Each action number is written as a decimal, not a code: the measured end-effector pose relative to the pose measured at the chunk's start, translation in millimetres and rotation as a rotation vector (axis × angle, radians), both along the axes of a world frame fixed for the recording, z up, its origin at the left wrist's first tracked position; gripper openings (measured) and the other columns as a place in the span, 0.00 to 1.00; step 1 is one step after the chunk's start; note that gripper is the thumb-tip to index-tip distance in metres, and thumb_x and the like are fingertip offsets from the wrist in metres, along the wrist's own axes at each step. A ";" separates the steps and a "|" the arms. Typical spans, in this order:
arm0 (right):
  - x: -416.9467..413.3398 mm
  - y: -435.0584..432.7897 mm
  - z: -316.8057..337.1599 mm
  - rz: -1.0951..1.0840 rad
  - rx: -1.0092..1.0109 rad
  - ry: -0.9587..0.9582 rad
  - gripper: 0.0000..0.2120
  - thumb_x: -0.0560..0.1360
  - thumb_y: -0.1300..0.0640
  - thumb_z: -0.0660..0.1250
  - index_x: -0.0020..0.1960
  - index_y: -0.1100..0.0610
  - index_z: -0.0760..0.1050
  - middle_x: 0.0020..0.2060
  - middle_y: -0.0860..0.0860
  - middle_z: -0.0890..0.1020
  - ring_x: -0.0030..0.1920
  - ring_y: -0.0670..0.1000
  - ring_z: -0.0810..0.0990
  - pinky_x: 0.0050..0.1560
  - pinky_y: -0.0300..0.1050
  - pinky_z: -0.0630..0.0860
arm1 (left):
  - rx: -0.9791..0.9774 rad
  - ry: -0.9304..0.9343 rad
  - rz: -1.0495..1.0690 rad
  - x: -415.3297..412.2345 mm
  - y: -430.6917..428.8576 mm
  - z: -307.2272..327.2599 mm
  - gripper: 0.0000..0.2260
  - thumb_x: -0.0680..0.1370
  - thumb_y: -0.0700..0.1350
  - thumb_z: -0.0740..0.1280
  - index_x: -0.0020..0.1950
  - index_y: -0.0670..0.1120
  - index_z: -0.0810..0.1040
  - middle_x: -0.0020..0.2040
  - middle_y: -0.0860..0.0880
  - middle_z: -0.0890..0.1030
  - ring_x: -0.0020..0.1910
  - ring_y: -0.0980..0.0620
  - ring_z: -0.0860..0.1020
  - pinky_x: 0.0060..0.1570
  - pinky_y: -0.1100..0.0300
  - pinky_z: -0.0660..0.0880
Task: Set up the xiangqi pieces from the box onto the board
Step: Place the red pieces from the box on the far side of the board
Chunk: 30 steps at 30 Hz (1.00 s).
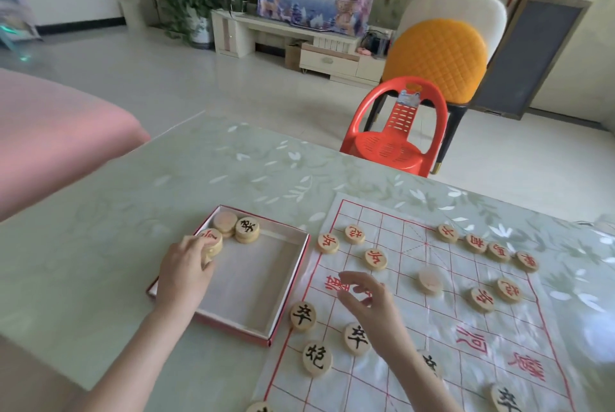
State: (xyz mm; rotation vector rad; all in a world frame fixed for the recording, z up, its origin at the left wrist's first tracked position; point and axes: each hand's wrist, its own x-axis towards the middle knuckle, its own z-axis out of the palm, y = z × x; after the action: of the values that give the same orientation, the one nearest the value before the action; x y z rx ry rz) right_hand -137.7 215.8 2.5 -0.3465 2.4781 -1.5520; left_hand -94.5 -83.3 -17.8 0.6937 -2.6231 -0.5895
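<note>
A shallow red-edged box (253, 282) lies left of the plastic xiangqi board (466, 328). Small stacks of round wooden pieces sit in the box's far left corner, one topped by a black-character piece (247, 227). My left hand (184, 273) reaches into the box and grips a stack topped by a red-character piece (213, 239). My right hand (369, 300) hovers over the board's left side, fingers spread, holding nothing. Several red-character pieces (376, 258) stand on the far half, several black-character pieces (356, 338) on the near half. One piece (430, 281) lies blank side up.
The board and box rest on a green leaf-patterned table (233, 172). A red plastic chair (396, 125) and an orange-backed chair (439, 55) stand beyond the far edge. A pink cushion (50, 135) lies at the left.
</note>
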 end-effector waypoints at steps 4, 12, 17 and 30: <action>-2.8 -6.0 -1.3 -0.012 0.011 -0.001 0.08 0.73 0.55 0.68 0.51 0.45 0.76 0.50 0.41 0.80 0.53 0.43 0.75 0.45 0.35 0.71 | -0.099 -0.071 -0.003 0.0 -0.7 -1.9 0.16 0.62 0.33 0.74 0.48 0.41 0.80 0.48 0.40 0.79 0.44 0.36 0.76 0.46 0.46 0.75; -4.4 -14.8 -4.7 -0.008 0.022 0.009 0.10 0.73 0.58 0.68 0.53 0.49 0.77 0.50 0.43 0.81 0.50 0.40 0.76 0.45 0.29 0.71 | -0.127 -0.113 0.062 -2.1 -8.2 -4.9 0.19 0.61 0.41 0.77 0.50 0.42 0.79 0.46 0.39 0.79 0.45 0.36 0.74 0.45 0.47 0.73; -3.3 -20.7 -4.1 0.010 -0.002 0.008 0.10 0.73 0.58 0.68 0.54 0.48 0.77 0.50 0.42 0.80 0.51 0.40 0.76 0.46 0.29 0.70 | -0.190 -0.105 0.077 3.7 -7.1 -4.0 0.21 0.61 0.42 0.78 0.53 0.44 0.79 0.44 0.40 0.81 0.47 0.38 0.74 0.45 0.49 0.71; 5.6 -110.7 4.3 0.191 0.040 0.063 0.16 0.71 0.62 0.65 0.57 0.51 0.76 0.48 0.37 0.76 0.50 0.46 0.72 0.50 0.35 0.69 | 0.446 0.294 0.154 37.4 -8.5 17.4 0.31 0.62 0.39 0.78 0.62 0.48 0.72 0.53 0.46 0.77 0.53 0.45 0.76 0.56 0.49 0.73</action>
State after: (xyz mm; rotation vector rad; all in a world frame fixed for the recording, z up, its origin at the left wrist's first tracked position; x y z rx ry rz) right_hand -132.1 105.1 6.8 -0.6146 2.4358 -1.4347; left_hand -57.1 -91.8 -0.4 0.8525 -2.1610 -1.1503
